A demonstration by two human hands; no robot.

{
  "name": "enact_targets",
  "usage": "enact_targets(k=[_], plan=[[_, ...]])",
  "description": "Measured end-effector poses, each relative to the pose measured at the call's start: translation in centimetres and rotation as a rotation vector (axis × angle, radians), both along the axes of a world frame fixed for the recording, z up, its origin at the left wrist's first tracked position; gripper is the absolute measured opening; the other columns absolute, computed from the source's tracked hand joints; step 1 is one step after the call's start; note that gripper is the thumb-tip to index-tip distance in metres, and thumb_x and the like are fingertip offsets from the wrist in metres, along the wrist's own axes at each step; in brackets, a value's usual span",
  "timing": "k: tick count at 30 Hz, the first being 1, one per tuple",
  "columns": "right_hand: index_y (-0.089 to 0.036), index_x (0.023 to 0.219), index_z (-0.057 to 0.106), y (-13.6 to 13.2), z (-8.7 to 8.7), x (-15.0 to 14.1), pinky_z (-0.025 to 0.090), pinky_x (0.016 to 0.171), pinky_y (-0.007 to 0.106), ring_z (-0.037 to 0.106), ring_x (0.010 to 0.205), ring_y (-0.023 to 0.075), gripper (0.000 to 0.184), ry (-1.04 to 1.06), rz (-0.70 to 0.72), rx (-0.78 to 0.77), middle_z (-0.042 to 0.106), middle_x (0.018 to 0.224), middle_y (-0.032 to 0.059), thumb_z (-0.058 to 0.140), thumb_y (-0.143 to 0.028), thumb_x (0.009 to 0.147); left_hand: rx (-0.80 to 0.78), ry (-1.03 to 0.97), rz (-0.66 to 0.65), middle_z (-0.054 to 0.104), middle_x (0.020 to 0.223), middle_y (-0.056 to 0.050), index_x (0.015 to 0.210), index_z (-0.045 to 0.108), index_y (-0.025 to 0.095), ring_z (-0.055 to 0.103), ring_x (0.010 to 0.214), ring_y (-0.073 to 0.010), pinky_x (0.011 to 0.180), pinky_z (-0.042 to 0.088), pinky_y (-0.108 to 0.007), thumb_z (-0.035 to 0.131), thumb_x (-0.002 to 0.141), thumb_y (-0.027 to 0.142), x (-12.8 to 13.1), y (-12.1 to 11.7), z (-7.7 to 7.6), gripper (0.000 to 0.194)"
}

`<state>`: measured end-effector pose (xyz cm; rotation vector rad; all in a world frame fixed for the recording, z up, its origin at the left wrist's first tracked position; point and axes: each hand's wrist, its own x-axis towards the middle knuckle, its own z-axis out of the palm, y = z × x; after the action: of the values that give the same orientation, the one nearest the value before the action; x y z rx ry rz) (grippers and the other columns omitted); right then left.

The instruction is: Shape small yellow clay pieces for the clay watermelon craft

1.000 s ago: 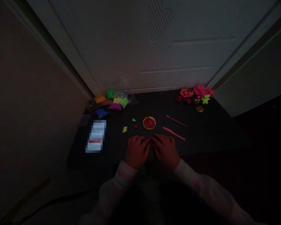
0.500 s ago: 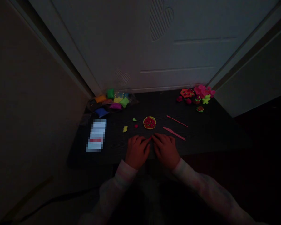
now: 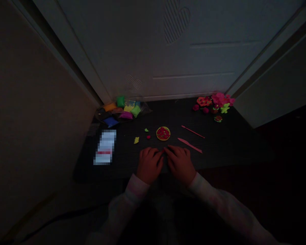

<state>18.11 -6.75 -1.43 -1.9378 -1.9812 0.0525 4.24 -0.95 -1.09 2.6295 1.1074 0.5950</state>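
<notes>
The left hand [image 3: 149, 165] and the right hand [image 3: 180, 164] rest at the near edge of the dark worktop [image 3: 168, 115], and their fingertips come together, with the fingers bent and the gap very narrow. A small reddish spot [image 3: 163, 150] shows at the meeting place; it is too dark for me to tell if it is a piece which they hold.

Just beyond the fingertips lies a round piece [image 3: 163, 133] with a yellow rim and red, green-flecked filling. To its left, well apart from each other, are a red ball [image 3: 148, 137], a green scrap [image 3: 146, 130] and a yellow scrap [image 3: 136, 140]. To its right lie a pink knife-shaped tool [image 3: 190, 145], near the right hand, and a thin pink stick [image 3: 193, 131] behind it.

On the left side, a pale oblong panel [image 3: 105, 146] is covered by coarse squares, with one reddish band; its writing cannot be read. Behind it, a clear bag [image 3: 146, 108] holds packets in green, orange, blue, purple and yellow; any print on them is too small for reading. At the far right corner stand a pink cluster [image 3: 222, 99], an orange piece [image 3: 204, 101] and a yellow figure [image 3: 224, 108].
</notes>
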Motion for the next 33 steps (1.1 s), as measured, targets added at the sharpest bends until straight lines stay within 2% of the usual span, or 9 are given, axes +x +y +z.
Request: enact_targets(k=[10, 21, 26, 33], plan=[[-0.018, 0.114, 0.054, 0.06, -0.22, -0.1, 0.026, 0.085, 0.04, 0.046, 0.104, 0.0223, 0.033, -0.015, 0.004, -0.003, 0.056, 0.117, 0.0102, 0.041, -0.019, 0.084, -0.012, 0.009, 0.001, 0.061, 0.096, -0.007, 0.1, 0.062, 0.019, 0.046, 0.094, -0.0225, 0.081, 0.038, -0.04, 0.048, 0.08, 0.023, -0.23, -0.16, 0.01, 0.025], [-0.021, 0.113, 0.055, -0.18, 0.16, -0.37, 0.028, 0.086, 0.039, 0.047, 0.104, 0.0215, 0.033, 0.0, 0.032, -0.009, 0.056, 0.116, 0.0097, 0.045, -0.018, 0.081, 0.021, -0.005, 0.013, 0.061, 0.094, -0.007, 0.093, 0.064, 0.019, 0.047, 0.092, -0.0224, 0.08, 0.039, -0.041, 0.05, 0.079, 0.022, -0.47, -0.26, -0.18, 0.02], [-0.017, 0.113, 0.055, 0.0, 0.21, -0.24, 0.029, 0.085, 0.039, 0.047, 0.103, 0.0218, 0.033, 0.017, -0.016, 0.005, 0.057, 0.115, 0.0118, 0.041, -0.017, 0.084, 0.011, -0.004, 0.004, 0.061, 0.095, -0.007, 0.099, 0.063, 0.02, 0.046, 0.093, -0.0224, 0.08, 0.039, -0.04, 0.048, 0.08, 0.023, -0.51, -0.23, -0.31, 0.024], [-0.017, 0.112, 0.056, 0.08, 0.14, -0.39, 0.027, 0.086, 0.039, 0.047, 0.103, 0.0222, 0.032, 0.01, 0.006, -0.007, 0.057, 0.116, 0.011, 0.041, -0.018, 0.084, 0.007, 0.0, 0.013, 0.062, 0.094, -0.007, 0.098, 0.063, 0.019, 0.046, 0.093, -0.0228, 0.08, 0.039, -0.04, 0.049, 0.08, 0.022, -0.44, -0.3, -0.15, 0.023]])
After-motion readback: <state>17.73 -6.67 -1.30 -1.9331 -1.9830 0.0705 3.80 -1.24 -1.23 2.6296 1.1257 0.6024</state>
